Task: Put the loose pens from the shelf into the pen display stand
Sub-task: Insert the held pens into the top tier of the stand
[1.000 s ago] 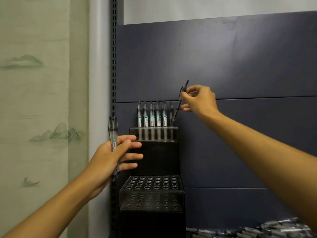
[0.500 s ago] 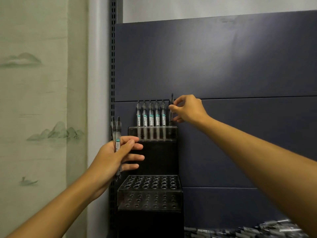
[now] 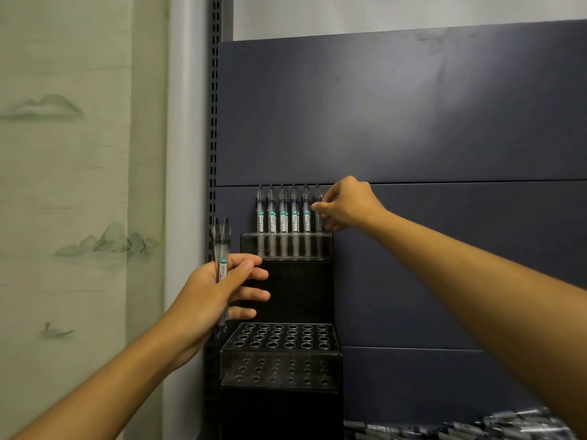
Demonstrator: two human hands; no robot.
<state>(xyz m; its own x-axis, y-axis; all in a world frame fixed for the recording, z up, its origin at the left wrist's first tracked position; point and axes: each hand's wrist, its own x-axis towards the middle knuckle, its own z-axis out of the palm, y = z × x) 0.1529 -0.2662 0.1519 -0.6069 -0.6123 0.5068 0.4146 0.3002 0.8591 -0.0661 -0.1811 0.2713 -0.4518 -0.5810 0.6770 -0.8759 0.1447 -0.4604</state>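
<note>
seating the pen [image 3: 318, 214] in the stand [image 3: 286, 246]: your right hand [image 3: 347, 204] pinches it; keep it upright, press straight down; left hand [image 3: 219, 290] grips spare pens [image 3: 221, 249].

The light is dim and soft, brightest on the back panel [image 3: 397, 100] in the upper middle of the frame and falling off toward the lower corners. The stand [image 3: 281, 357] is nearly black below, its lower part lost in shadow. Loose pens [image 3: 460, 428] at the lower right are blurred, and straight edges bow slightly near the frame's borders.
</note>
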